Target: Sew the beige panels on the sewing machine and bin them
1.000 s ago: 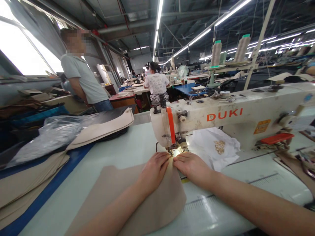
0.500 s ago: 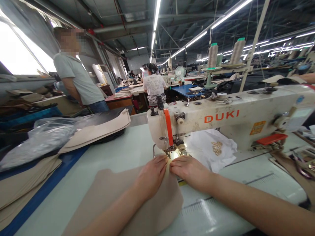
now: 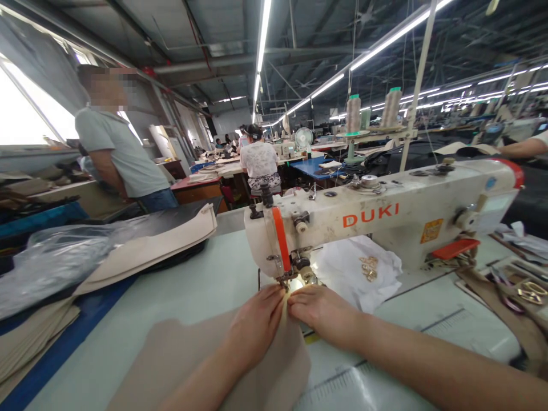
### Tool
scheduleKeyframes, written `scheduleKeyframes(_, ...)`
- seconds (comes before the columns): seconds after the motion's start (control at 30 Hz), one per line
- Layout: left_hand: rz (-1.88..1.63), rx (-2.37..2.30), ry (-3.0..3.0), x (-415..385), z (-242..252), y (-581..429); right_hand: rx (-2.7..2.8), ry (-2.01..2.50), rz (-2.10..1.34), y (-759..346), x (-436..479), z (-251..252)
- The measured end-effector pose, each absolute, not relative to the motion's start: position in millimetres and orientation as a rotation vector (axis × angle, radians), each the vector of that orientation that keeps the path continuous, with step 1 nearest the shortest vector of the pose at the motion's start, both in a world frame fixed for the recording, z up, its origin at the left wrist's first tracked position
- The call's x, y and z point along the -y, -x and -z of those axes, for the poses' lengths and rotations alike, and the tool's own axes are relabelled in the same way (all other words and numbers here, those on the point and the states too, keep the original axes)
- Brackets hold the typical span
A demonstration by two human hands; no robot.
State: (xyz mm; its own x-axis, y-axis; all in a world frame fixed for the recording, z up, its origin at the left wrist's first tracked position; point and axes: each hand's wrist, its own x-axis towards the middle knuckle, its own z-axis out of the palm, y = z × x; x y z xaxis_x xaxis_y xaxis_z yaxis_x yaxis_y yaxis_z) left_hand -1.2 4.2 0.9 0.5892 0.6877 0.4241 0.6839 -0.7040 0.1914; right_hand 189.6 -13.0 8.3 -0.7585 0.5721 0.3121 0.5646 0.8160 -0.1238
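head view: both hands press tan fabric at the needle of the sewing machine

head view: the left hand (image 3: 256, 326) lies palm down on the tan fabric piece (image 3: 180, 359), fingers flat and close together, their tips just short of the presser foot (image 3: 285, 281). the right hand (image 3: 322, 311) rests beside it, also flat, its fingertips touching the same fabric edge, so the two hands meet in a narrow v directly before the needle. neither hand is closed around anything; both press the cloth down onto the table (image 3: 205, 274). the fabric's long axis runs from the needle back toward the person and off to the left, with most of it under and left of the left forearm. both hands are about equally near the foot.

the head of the sewing machine (image 3: 385, 220) stands just beyond the fingertips. behind it, to the right, a white cloth (image 3: 342, 268) carries small gold metal fittings (image 3: 369, 267). left of the hands, well apart, a stack of beige panels (image 3: 149, 248) and a clear plastic bag (image 3: 51, 262) lie on the table. a person in a grey shirt (image 3: 120, 151) stands farther left.
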Motion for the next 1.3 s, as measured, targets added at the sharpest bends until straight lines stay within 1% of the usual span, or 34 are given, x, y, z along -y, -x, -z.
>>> scheduleKeyframes(0.47, -0.767, -1.212, -2.771, -6.1, -2.5, -0.1, 2.689, 0.856, -0.039, -188.4, 9.9, -11.2)
scheduleKeyframes(0.67, -0.66, -1.277, -2.772, -4.2, -3.0, -0.5, 2.678, 0.843, -0.024, -189.6, 10.3, -8.3)
scheduleKeyframes(1.0, -0.638, -1.316, -2.748, -4.6, -6.2, -4.2, 2.615, 0.806, -0.024, -192.5, 9.3, -2.4)
scheduleKeyframes(1.2, -0.602, -1.403, -2.673, 31.2, -9.5, 17.4, 2.659, 0.619, -0.006, -183.5, 20.9, -1.8)
scheduleKeyframes(1.3, -0.57, -1.418, -2.642, 53.0, -10.7, 27.4, 2.623, 0.603, 0.046, -179.7, 27.7, -3.4)
